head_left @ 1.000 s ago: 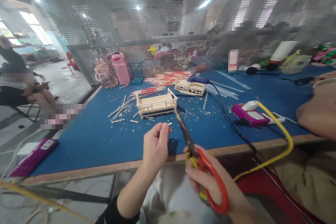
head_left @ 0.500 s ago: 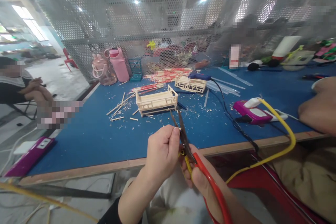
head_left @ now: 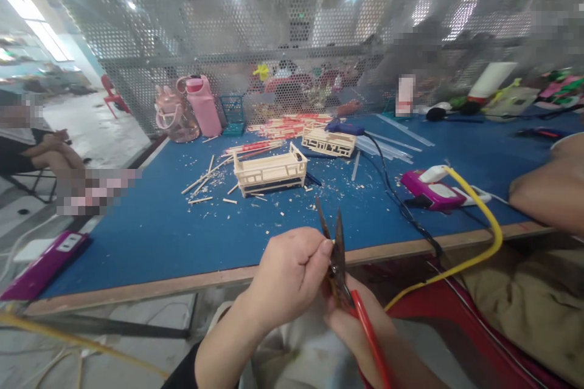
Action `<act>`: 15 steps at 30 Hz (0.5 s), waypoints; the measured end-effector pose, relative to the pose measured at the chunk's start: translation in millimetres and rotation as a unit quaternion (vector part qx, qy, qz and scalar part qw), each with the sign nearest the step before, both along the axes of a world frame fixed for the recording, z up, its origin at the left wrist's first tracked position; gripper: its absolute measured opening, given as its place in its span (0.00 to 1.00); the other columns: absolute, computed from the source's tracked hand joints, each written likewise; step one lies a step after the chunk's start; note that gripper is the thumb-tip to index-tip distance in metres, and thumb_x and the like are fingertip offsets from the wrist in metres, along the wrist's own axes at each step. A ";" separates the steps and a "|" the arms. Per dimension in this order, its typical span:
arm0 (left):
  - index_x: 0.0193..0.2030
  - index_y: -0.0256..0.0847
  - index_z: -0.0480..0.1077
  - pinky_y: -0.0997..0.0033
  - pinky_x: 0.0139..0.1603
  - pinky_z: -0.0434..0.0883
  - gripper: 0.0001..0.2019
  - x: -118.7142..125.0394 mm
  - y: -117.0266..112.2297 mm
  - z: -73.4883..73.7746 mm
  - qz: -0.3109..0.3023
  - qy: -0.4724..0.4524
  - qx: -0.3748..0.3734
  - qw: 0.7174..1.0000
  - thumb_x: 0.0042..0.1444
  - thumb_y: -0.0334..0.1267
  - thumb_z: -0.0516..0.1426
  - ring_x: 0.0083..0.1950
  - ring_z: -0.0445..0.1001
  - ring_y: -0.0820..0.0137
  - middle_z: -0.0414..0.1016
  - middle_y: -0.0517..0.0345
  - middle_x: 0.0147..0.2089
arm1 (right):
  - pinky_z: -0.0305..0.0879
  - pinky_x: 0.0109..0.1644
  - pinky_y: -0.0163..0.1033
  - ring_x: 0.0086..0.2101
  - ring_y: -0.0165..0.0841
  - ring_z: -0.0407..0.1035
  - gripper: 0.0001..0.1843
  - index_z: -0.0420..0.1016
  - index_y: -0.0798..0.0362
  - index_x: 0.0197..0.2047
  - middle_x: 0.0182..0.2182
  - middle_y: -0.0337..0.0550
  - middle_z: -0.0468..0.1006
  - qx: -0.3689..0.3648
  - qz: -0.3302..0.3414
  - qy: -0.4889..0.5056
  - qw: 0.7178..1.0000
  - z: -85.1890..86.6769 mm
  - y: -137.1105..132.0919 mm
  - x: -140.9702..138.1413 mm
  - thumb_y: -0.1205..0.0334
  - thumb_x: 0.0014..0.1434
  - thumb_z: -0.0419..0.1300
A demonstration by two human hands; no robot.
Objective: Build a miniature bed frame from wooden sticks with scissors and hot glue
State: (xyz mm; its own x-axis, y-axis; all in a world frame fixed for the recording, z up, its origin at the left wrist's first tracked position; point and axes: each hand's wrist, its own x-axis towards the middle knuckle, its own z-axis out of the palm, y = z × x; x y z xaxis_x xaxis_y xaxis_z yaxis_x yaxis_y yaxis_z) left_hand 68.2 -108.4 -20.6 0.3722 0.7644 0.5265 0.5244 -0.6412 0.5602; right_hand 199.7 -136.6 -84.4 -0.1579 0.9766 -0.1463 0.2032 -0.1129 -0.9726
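Observation:
My right hand (head_left: 349, 316) is wrapped round red-handled scissors (head_left: 338, 252), low in front of the table's edge. Their dark blades stand parted and point up and away from me. My left hand (head_left: 292, 267) is closed in a pinch right beside the blades. A tiny pale bit shows at its fingertips, but I cannot make out what it is. Beyond the hands, a small bed-like frame of pale wooden sticks (head_left: 271, 173) stands on the blue table. A second stick frame (head_left: 328, 141) is behind it to the right, with a blue glue gun (head_left: 344, 127) lying over it.
Red-marked wooden sticks (head_left: 292, 124) are heaped at the back, with loose sticks and chips scattered nearer. Clear glue sticks (head_left: 387, 149) lie right of them. A purple power strip (head_left: 431, 191) has a thick yellow cable (head_left: 490, 213). Pink bottles (head_left: 204, 106) stand back left. Another person's arm (head_left: 547, 185) rests right.
Both hands and the scissors have shifted slightly right and down in the view. The blades look wider apart and more upright. The stick frames stay where they were on the table.

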 end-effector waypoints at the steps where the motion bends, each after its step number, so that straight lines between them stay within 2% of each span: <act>1: 0.21 0.41 0.51 0.75 0.23 0.53 0.17 -1.7 0.4 0.2 -0.003 0.007 0.002 1.000 0.62 0.33 0.45 0.22 0.54 0.77 0.54 0.66 0.20 | 0.55 0.25 0.33 0.22 0.28 0.59 0.08 0.66 0.52 0.26 0.18 0.34 0.65 -0.010 -0.006 0.000 1.000 -1.7 1.3 0.5 0.70 0.37 0.55; 4: 0.22 0.41 0.51 0.75 0.24 0.53 0.16 -6.4 2.4 -1.7 0.003 0.025 0.007 1.000 0.63 0.33 0.44 0.23 0.55 0.77 0.54 0.66 0.21 | 0.54 0.25 0.32 0.22 0.26 0.56 0.07 0.60 0.51 0.22 0.18 0.33 0.62 -0.028 -0.014 0.015 0.999 0.0 1.7 0.6 0.70 0.33 0.52; 9: 0.21 0.42 0.48 0.74 0.23 0.52 0.17 -5.8 4.6 -11.9 0.030 0.032 -0.009 0.999 0.62 0.34 0.44 0.21 0.52 0.76 0.51 0.66 0.20 | 0.48 0.23 0.33 0.21 0.26 0.48 0.07 0.53 0.50 0.19 0.17 0.32 0.54 -0.006 -0.060 0.009 0.998 2.9 -6.0 -8.0 0.66 0.35 0.51; 12: 0.21 0.42 0.49 0.74 0.24 0.52 0.17 -1.8 4.7 -19.3 0.041 0.031 -0.036 0.998 0.62 0.35 0.43 0.22 0.53 0.75 0.52 0.65 0.20 | 0.47 0.22 0.34 0.20 0.26 0.46 0.07 0.54 0.49 0.19 0.16 0.32 0.52 -0.033 -0.062 0.001 0.998 -0.8 -9.7 -14.2 0.63 0.38 0.52; 15: 0.21 0.41 0.53 0.75 0.25 0.56 0.18 -1.3 4.5 -25.4 0.053 0.002 -0.057 0.997 0.63 0.38 0.43 0.23 0.57 0.75 0.57 0.64 0.20 | 0.47 0.22 0.35 0.19 0.27 0.48 0.07 0.57 0.49 0.21 0.16 0.32 0.54 -0.061 -0.051 0.007 0.997 2.6 -6.8 -7.2 0.60 0.39 0.54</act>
State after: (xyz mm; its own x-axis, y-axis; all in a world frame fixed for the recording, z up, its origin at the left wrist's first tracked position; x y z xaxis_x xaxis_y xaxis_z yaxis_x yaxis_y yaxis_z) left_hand 66.9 -103.9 -46.0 0.2874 0.8546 0.4326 0.5886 -0.5139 0.6241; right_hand 192.5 -143.4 -81.8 -0.0623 0.9624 -0.2642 0.1716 -0.2505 -0.9528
